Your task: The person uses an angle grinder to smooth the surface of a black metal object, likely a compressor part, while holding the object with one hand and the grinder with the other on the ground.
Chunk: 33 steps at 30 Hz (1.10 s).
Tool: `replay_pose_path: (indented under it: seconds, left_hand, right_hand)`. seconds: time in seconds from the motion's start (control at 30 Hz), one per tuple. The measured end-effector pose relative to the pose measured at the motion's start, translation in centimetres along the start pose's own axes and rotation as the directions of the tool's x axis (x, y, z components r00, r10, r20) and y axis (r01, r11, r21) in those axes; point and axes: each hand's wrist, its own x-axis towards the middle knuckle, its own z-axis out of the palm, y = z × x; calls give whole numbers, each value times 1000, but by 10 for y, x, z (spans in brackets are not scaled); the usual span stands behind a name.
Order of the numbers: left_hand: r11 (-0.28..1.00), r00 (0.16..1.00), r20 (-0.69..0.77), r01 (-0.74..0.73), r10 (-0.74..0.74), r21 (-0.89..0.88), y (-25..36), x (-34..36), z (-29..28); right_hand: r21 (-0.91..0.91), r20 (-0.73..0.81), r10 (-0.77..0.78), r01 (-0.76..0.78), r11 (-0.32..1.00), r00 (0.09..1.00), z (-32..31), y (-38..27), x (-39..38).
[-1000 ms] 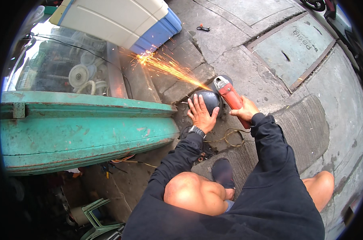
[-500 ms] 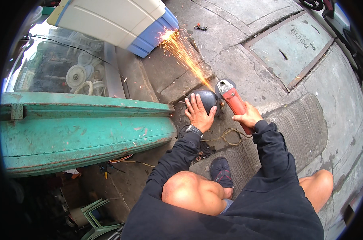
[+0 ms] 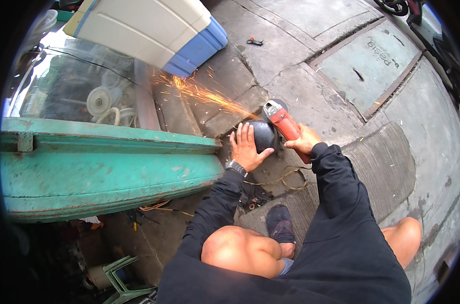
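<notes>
My right hand [image 3: 305, 140] wraps round the red body of an angle grinder [image 3: 284, 124], whose metal head and dark disc point away from me. The disc meets the far right edge of a black, rounded, dome-like piece [image 3: 263, 134] on the ground. From that contact, orange sparks [image 3: 209, 95] fly leftward. Flat on the near left side of the dome lies my left hand [image 3: 245, 149], fingers stretched out and thumb apart. What lies under the dome is mostly hidden.
A green, bench-like metal body [image 3: 108, 167] stands at left, beside a clear-sided case [image 3: 78, 83]. The white and blue box [image 3: 189, 43] is beyond. A yellowish cord [image 3: 286, 178] loops near my shoe [image 3: 280, 223]. At far right stands a motorcycle [image 3: 443, 50].
The grinder and my right hand have shifted slightly left and away from me. The spark stream has swung leftward, lower across the picture. My left hand has slid slightly left on the dome.
</notes>
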Motion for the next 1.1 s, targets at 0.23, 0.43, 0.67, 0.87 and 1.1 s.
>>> replay_pose_path:
  seconds: [0.23, 0.43, 0.67, 0.87, 1.1]
  left_hand:
    - [998, 999, -20, -48, 48, -47, -11, 3, 11]
    - [999, 996, -83, 23, -27, -41, -4, -1, 20]
    - [990, 981, -135, 132, -137, -44, 13, -6, 23]
    - [980, 970, -133, 198, -201, -35, 20, -8, 25]
    - [971, 962, -138, 235, -237, -32, 22, -9, 28]
  right_hand:
    - [50, -41, 39, -37, 998, 998, -1, 17, -27]
    - [56, -93, 35, -30, 998, 995, 3, 22, -41]
    - [66, -69, 61, -57, 996, 996, 2, 21, -42]
    - [76, -58, 34, -30, 997, 998, 8, 29, -28]
    - [43, -30, 77, -75, 996, 997, 3, 12, -22]
